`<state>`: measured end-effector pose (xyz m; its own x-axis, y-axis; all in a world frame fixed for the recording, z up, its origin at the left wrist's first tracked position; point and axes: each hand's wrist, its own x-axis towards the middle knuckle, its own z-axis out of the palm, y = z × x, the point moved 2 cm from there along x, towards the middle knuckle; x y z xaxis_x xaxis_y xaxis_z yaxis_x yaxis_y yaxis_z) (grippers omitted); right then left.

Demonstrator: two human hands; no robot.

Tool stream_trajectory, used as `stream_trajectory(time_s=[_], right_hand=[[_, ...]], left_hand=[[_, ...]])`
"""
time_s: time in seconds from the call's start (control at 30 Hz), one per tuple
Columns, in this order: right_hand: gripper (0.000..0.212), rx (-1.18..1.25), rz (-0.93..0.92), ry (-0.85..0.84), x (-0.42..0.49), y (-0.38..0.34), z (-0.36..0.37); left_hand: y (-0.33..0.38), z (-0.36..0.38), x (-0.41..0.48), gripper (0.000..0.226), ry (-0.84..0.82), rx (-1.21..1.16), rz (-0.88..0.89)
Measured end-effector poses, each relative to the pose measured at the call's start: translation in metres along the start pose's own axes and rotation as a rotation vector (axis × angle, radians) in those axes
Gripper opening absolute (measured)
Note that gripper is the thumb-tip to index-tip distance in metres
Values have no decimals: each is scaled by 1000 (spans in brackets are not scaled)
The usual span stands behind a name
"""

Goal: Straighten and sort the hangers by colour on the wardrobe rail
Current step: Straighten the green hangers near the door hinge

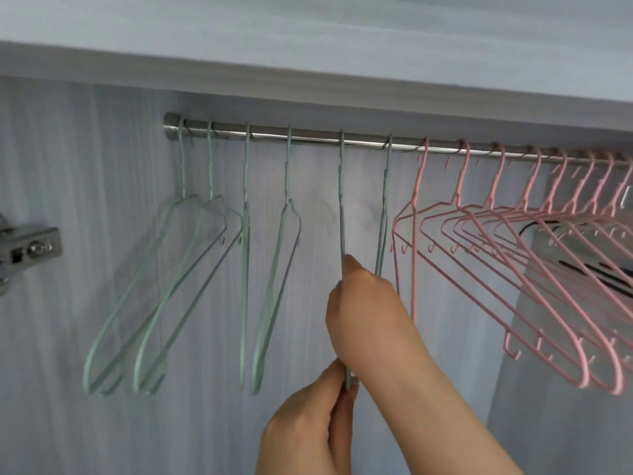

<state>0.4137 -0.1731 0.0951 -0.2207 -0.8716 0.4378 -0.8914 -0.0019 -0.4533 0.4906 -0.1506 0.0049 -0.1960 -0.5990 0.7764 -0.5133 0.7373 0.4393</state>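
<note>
Hanging edge-on near the middle of the wardrobe rail (363, 140), the fifth green hanger (341, 200) counted from the rail's wall end is held by both hands. Its wire is gripped partway down by the right hand (363, 310), whose fingers are curled round it, the forearm reaching in from 5 o'clock. Its lowest tip is pinched between thumb and fingers of the left hand (305, 430), which is seen at 6 o'clock, directly below the right hand. Just beside it, toward 3 o'clock, the sixth green hanger (386, 186) is hooked on the rail, and its lower part is hidden behind the right hand; whether it is touched cannot be told. Toward 9 o'clock the four other green hangers (288, 173) are spread along the rail, the two nearest the wall turned at a slant and overlapping each other. From the sixth green hanger on toward 3 o'clock, the pink hangers (418, 173) are packed together, all slanted the same way. A metal hinge (34, 243) is fixed to the side panel at 9 o'clock, and a pale shelf (308, 63) is seen above the rail at 12 o'clock.
</note>
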Motion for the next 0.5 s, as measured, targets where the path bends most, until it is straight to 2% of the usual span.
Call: stream_trajectory(time_s=[0.17,0.43,0.5], right_hand=[[39,-57,5,9,4,5,0],[41,-97,18,0,4,7,-5],[40,-78,-3,4,1,5,-8]], left_hand=[[1,3,5,46,67,7,14],[2,9,3,43,13,-32,31],[-3,6,0,36,1,-54,4]])
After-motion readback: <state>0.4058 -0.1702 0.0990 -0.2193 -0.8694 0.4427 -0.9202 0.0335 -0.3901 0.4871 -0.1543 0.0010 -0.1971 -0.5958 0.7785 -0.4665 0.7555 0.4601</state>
